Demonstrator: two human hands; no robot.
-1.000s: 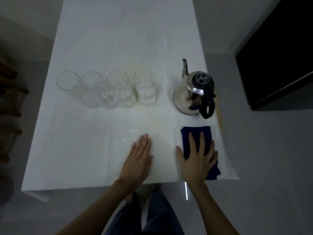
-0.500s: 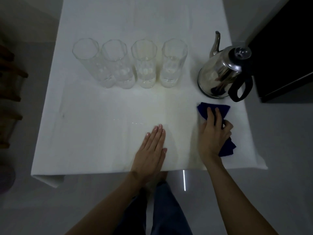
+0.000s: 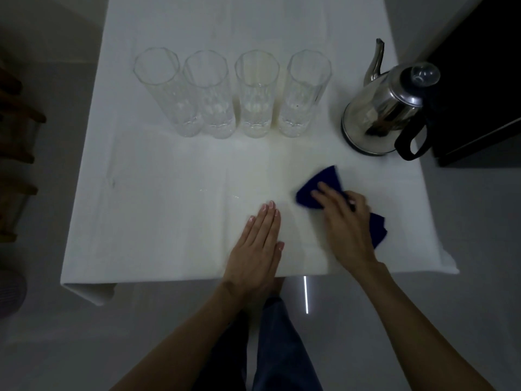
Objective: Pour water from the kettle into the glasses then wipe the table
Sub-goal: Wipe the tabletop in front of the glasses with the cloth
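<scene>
Several tall clear glasses (image 3: 255, 94) stand in a row at the back of the white table (image 3: 158, 210), each with a little water in it. A steel kettle (image 3: 383, 111) with a black handle stands to their right, spout pointing away. My right hand (image 3: 345, 224) grips a dark blue cloth (image 3: 324, 187) on the tabletop in front of the kettle, fingers curled over it. My left hand (image 3: 259, 244) lies flat on the table near the front edge, just left of the cloth. A few small water drops (image 3: 234, 196) glint on the table ahead of my left hand.
A black cabinet (image 3: 485, 88) stands close to the table's right side, next to the kettle. Wooden chair parts (image 3: 17, 131) show at the far left. Grey floor surrounds the table, and my legs are below its front edge.
My right hand has bunched the blue cloth and slid it leftward, towards my left hand. The left hand stays flat in place. My head has tilted, shifting the view.
</scene>
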